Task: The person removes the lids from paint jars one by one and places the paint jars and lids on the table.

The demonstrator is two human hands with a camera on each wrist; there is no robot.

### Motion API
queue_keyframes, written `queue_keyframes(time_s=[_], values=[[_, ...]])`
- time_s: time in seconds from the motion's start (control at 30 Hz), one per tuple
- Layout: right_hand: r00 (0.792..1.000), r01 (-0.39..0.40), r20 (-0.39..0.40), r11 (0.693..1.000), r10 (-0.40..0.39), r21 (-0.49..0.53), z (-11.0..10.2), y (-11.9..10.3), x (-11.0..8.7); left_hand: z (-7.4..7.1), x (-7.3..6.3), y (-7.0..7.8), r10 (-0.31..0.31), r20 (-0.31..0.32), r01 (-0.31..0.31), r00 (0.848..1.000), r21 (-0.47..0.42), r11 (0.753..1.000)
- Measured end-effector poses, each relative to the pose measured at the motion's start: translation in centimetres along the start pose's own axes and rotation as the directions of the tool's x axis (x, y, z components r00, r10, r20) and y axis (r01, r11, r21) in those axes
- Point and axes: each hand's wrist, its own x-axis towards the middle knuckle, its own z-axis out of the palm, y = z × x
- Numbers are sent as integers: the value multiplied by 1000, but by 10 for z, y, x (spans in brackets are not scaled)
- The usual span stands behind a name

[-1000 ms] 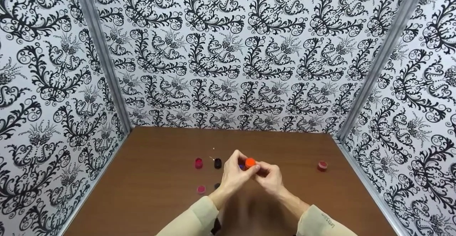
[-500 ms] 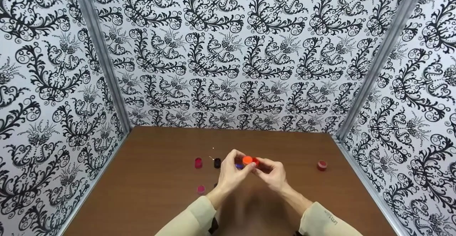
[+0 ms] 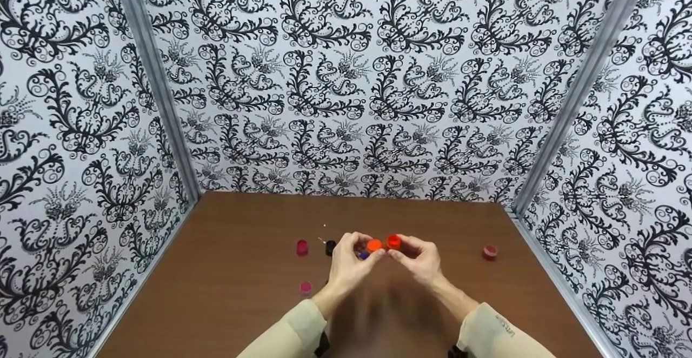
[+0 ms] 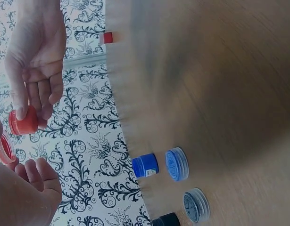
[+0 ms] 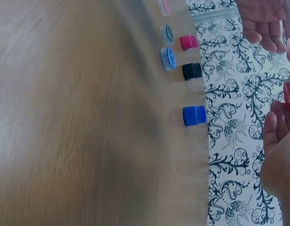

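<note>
Over the middle of the table, my left hand [image 3: 347, 266] pinches a round orange-red lid [image 3: 374, 245] between thumb and fingers. Beside it, my right hand [image 3: 423, 260] grips a small orange-red paint jar [image 3: 393, 241], its mouth uncovered. A narrow gap separates lid and jar. In the left wrist view the lid's rim [image 4: 5, 148] shows at the left edge, below the jar [image 4: 25, 121]. A blue jar [image 4: 145, 165] stands on the table, partly hidden behind my left hand in the head view, with a blue lid [image 4: 178, 164] near it.
Left of my hands stand a pink jar [image 3: 301, 247] and a black jar [image 3: 330, 247]. A pink lid [image 3: 305, 288] lies nearer, a dark lid [image 4: 196, 205] by the blue one. Far right is a red jar with a pale top [image 3: 489, 252]. Patterned walls enclose the table.
The lid and jar, together a second ago, have come apart. My right hand has drawn the jar slightly right and up, while my left hand keeps the lid, moved slightly left.
</note>
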Motion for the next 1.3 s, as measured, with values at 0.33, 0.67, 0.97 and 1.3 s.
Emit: queue_keyframes(time_s=[0.33, 0.67, 0.97, 1.3], values=[[998, -58, -39, 998, 57, -8, -12, 13, 5, 4, -3, -9, 12, -10, -11, 1000, 7, 1000], [999, -42, -37, 978, 35, -203, -19, 29, 7, 10, -12, -17, 31, 8, -32, 999, 75, 997], [997, -71, -38, 954, 63, -292, -22, 42, 13, 15, -13, -25, 56, 32, -60, 998, 171, 983], [988, -152, -25, 918, 154, -367, -24, 57, 19, 17, -18, -32, 47, 124, -83, 991, 307, 948]])
